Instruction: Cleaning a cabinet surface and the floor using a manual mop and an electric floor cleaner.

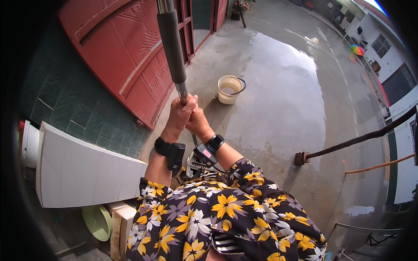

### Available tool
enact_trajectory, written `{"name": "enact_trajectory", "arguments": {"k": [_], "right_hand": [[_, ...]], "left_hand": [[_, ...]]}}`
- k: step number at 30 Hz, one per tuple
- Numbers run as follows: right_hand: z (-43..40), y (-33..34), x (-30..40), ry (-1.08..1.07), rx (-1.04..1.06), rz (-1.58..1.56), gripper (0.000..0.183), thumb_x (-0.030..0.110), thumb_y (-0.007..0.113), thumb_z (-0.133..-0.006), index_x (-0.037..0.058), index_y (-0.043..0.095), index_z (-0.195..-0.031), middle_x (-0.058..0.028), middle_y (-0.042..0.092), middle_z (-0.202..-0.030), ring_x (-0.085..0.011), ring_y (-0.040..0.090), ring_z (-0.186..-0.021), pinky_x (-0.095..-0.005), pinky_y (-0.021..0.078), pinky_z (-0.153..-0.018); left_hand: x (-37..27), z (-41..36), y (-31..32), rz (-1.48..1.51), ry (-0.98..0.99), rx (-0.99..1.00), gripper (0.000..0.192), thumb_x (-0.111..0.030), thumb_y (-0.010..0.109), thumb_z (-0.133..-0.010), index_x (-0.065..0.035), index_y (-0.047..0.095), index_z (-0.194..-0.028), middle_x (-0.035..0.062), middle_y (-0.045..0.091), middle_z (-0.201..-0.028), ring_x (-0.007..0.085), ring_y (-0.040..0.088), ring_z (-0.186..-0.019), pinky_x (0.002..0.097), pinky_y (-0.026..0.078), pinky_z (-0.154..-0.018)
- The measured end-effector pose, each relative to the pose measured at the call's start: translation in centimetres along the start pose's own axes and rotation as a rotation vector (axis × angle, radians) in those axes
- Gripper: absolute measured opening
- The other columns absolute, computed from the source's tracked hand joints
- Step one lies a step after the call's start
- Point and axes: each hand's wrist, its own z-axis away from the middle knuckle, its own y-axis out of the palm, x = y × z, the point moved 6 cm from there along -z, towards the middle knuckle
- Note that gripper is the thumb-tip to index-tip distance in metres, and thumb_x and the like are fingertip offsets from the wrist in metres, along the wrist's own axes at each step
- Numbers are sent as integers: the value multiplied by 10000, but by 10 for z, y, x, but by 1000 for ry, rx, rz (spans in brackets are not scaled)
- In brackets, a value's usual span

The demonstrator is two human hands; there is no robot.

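Note:
Both of my hands are wrapped around a metal pole with a dark foam grip (173, 49), held close together just below the grip. My left hand (178, 114) closes on the shaft, and my right hand (198, 121) presses against it. The pole's upper end runs out of the top of the picture. Under my wrists the thin lower shaft (195, 139) leads down to a white slotted plastic container (192, 163), partly hidden by my arms and shirt; the pole's tip cannot be made out. Beyond my hands, a cream plastic bucket (225, 99) holds cloudy water.
Wet concrete (277, 98) reflects the sky on the right. An open red metal door (120, 55) stands at left, above a white-tiled ledge (88, 169). A green basin (97, 222) lies below it. A dark wooden pole (356, 140) slants from a brick block (301, 159).

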Motion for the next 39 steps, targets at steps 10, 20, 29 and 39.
{"name": "enact_trajectory", "arguments": {"k": [10,20,29,39], "right_hand": [[-15,-16,46,-124,-55,-184,420,115,596,-651,18,392,-1006,-178,533,-842,-381,524,-773,-402,440,-635],[24,8,-23,142,38,-223,464,149,587,-697,94,400,-1119,-175,566,-837,-352,550,-807,-343,446,-679],[-23,-34,55,-160,-85,-34,287,54,545,-667,18,405,-915,-197,521,-721,-390,516,-693,-376,423,-577],[40,4,-14,145,20,-286,256,67,567,-715,41,498,-960,-126,549,-709,-127,525,-698,-277,431,-630]], "left_hand": [[-64,4,5,-23,147,28,255,-171,503,-844,-76,422,-622,-28,402,-551,43,376,-505,178,331,-490],[40,12,2,103,-68,61,224,-86,498,-818,-81,439,-602,-38,434,-555,40,387,-503,192,325,-474],[-87,-1,23,-29,182,63,268,-178,488,-851,-85,393,-617,-36,367,-555,41,362,-503,176,319,-470],[44,27,2,49,-67,122,178,-104,485,-817,-65,455,-646,-27,446,-573,43,402,-517,196,336,-482]]}}
